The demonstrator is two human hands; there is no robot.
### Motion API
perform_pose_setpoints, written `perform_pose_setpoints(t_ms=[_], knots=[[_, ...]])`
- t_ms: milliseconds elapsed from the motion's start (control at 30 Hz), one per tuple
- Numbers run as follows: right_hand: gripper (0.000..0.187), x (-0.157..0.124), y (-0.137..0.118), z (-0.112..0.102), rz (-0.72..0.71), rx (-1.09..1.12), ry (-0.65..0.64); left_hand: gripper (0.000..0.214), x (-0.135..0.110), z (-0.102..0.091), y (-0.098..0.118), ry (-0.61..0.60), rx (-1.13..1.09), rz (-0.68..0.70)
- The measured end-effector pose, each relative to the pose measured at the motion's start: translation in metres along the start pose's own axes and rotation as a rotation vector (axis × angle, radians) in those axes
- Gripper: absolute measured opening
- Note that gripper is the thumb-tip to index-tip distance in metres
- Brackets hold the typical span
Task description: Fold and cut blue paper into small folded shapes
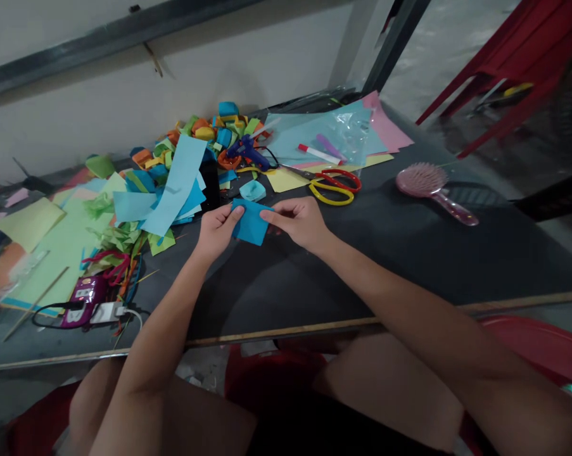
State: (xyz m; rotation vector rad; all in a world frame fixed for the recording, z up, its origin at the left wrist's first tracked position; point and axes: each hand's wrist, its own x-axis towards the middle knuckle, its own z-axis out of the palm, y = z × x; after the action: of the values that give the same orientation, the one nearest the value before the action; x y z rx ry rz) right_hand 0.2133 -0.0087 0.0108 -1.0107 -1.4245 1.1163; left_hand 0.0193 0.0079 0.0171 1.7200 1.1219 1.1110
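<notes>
A small blue piece of paper (250, 226) is held up over the dark table between my two hands. My left hand (218, 229) pinches its left edge, thumb on the near face. On the other side, my right hand (301, 221) grips the upper right corner between thumb and fingers. Just beyond the paper lies a light blue folded paper piece (253, 190). Light blue paper strips (176, 187) are piled to the left of my hands. Scissors (333, 185) with red and yellow handles rest beyond my right hand.
Behind the strips is a heap of colourful folded paper pieces (204, 133) with a blue glue gun (250, 152) beside it. A pink hairbrush (432, 187) lies at right. A purple device (83, 301) and white plug (108, 312) sit at left. Red chairs (518, 63) stand beyond.
</notes>
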Motion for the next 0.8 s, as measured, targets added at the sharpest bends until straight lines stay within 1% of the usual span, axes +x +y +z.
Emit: perform_pose_setpoints(t_ms=[67, 100, 167, 233, 267, 300, 333, 400, 433, 467, 500, 533, 567, 633, 667, 733, 767, 800], knots=[[0.034, 0.001, 0.001, 0.001, 0.055, -0.017, -0.013, 0.054, 0.001, -0.001, -0.003, 0.033, -0.002, 0.002], [0.035, 0.001, 0.002, 0.001, 0.080, -0.023, -0.040, 0.053, 0.001, -0.002, -0.004, 0.047, -0.005, -0.002], [0.038, 0.002, 0.002, 0.000, 0.117, -0.018, -0.141, 0.050, 0.001, -0.004, -0.001, 0.046, -0.019, -0.041], [0.040, 0.002, 0.002, -0.001, 0.126, 0.005, -0.268, 0.044, 0.000, -0.008, 0.003, 0.000, -0.043, -0.108], [0.041, 0.001, 0.002, -0.001, 0.115, 0.014, -0.304, 0.042, 0.001, -0.009, 0.005, 0.000, -0.061, -0.134], [0.041, 0.001, 0.003, -0.001, 0.092, 0.018, -0.309, 0.039, 0.002, -0.010, 0.005, 0.032, -0.091, -0.145], [0.041, 0.000, 0.003, 0.000, 0.061, 0.018, -0.281, 0.038, 0.003, -0.011, 0.005, 0.084, -0.141, -0.148], [0.043, -0.001, 0.006, 0.003, 0.007, 0.007, -0.163, 0.041, 0.005, -0.009, 0.002, 0.177, -0.302, -0.155], [0.043, -0.001, 0.007, 0.005, -0.014, -0.004, -0.103, 0.043, 0.006, -0.007, 0.000, 0.179, -0.391, -0.171], [0.044, -0.001, 0.009, 0.007, -0.025, -0.018, -0.066, 0.045, 0.006, -0.004, -0.001, 0.141, -0.463, -0.195], [0.044, -0.001, 0.010, 0.009, -0.027, -0.033, -0.064, 0.046, 0.006, 0.000, -0.002, 0.097, -0.506, -0.223], [0.045, -0.001, 0.011, 0.009, -0.023, -0.056, -0.095, 0.045, 0.005, 0.004, -0.002, 0.051, -0.516, -0.251], [0.045, 0.001, 0.010, 0.008, -0.016, -0.091, -0.139, 0.042, 0.003, 0.008, -0.002, 0.054, -0.505, -0.262], [0.046, 0.005, 0.008, 0.000, -0.025, -0.208, -0.176, 0.039, 0.000, 0.013, 0.000, 0.117, -0.470, -0.252], [0.045, 0.008, 0.007, -0.007, -0.040, -0.306, -0.134, 0.039, -0.001, 0.014, 0.002, 0.147, -0.449, -0.246], [0.041, 0.016, 0.008, -0.029, -0.127, -0.521, 0.076, 0.040, -0.003, 0.013, 0.004, 0.167, -0.417, -0.238], [0.036, 0.021, 0.010, -0.042, -0.134, -0.661, 0.185, 0.041, -0.003, 0.012, 0.005, 0.163, -0.407, -0.236], [0.033, 0.025, 0.014, -0.055, -0.099, -0.815, 0.296, 0.041, -0.003, 0.010, 0.006, 0.155, -0.401, -0.234]])
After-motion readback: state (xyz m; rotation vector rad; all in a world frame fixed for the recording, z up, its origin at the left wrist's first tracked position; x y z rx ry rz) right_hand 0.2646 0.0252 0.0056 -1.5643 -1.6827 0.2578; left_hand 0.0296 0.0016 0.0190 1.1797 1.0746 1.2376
